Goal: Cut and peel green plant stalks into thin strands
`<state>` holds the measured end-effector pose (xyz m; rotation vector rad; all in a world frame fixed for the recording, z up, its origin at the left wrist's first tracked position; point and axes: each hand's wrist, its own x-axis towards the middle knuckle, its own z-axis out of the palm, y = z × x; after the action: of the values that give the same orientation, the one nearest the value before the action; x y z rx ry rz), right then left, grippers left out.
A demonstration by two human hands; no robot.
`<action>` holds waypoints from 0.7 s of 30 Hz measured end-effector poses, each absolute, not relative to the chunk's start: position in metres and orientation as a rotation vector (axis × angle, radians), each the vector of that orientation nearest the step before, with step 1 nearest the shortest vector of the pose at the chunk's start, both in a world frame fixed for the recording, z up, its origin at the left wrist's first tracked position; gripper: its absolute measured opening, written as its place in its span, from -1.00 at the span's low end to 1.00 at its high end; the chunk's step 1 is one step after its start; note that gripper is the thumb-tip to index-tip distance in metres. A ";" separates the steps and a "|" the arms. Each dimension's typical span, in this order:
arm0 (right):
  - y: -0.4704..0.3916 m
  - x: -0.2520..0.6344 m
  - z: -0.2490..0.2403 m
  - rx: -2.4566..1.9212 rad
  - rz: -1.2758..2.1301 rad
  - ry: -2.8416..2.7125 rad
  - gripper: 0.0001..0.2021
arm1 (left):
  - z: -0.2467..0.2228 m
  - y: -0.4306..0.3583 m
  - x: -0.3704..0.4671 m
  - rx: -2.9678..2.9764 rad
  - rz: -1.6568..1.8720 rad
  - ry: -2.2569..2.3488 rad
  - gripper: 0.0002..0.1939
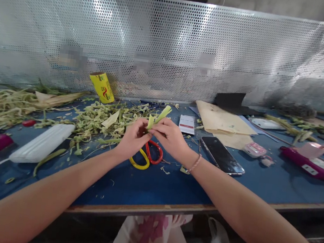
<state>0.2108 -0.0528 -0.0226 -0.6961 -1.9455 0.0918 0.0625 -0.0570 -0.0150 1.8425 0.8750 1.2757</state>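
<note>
Held between both hands above the table is a pale green leaf strip (163, 113), folded or bent, its end sticking up to the right. My left hand (134, 137) pinches its lower left part. My right hand (170, 136) grips it from the other side, fingertips nearly meeting the left ones. Just below the hands lie scissors with one yellow and one red handle (154, 153); their blades are hidden. A heap of small curled green leaf pieces (99, 121) lies left of the hands.
At left are long dried leaf strips (5, 107), a white power adapter (42, 143) and a yellow tube (102, 87). To the right lie a phone (222, 155), brown paper (223, 121), a pink case (254, 149) and a magenta box (308, 164). A perforated metal screen (174, 31) stands behind.
</note>
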 end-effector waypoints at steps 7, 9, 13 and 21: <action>-0.062 0.209 -0.015 -0.659 0.178 -2.008 -0.82 | -0.019 -0.053 0.061 2.019 1.318 0.995 -0.91; -0.061 0.209 -0.015 -0.707 0.276 -1.883 -0.90 | -0.020 -0.054 0.061 2.033 1.324 1.031 -0.87; -0.056 0.208 -0.017 -0.783 0.511 -1.631 -0.90 | -0.019 -0.056 0.061 2.070 1.311 1.148 -0.85; -0.056 0.205 -0.012 -0.807 0.695 -1.584 -0.88 | -0.016 -0.059 0.062 2.303 1.292 1.253 -0.79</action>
<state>0.2049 -0.0556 -0.0117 -0.8067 -1.5843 0.6949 0.0620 -0.0589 -0.0161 2.3031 1.2528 1.2915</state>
